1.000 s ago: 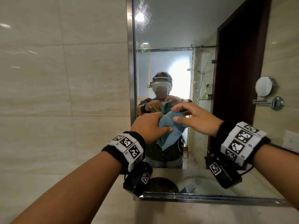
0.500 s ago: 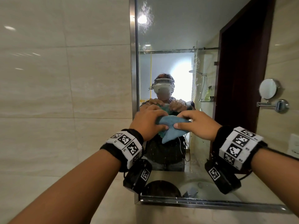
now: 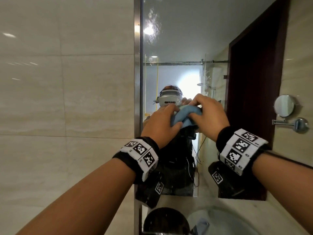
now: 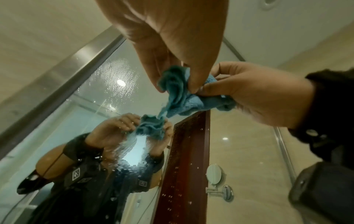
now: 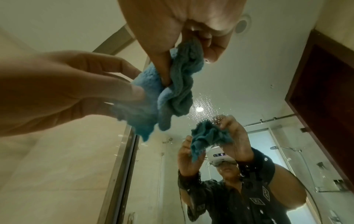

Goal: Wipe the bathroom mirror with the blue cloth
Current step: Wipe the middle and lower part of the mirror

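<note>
Cloth [image 3: 183,114] bunched between left hand [image 3: 160,126] and right hand [image 3: 210,116] — both pinching it, just off the mirror [image 3: 186,39]. Risks streaking the wet glass — wadded, not flat.

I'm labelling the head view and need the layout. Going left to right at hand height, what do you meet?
Tiled wall → mirror frame → left hand → blue cloth → right hand → reflected dark door → round shaving mirror.
</note>
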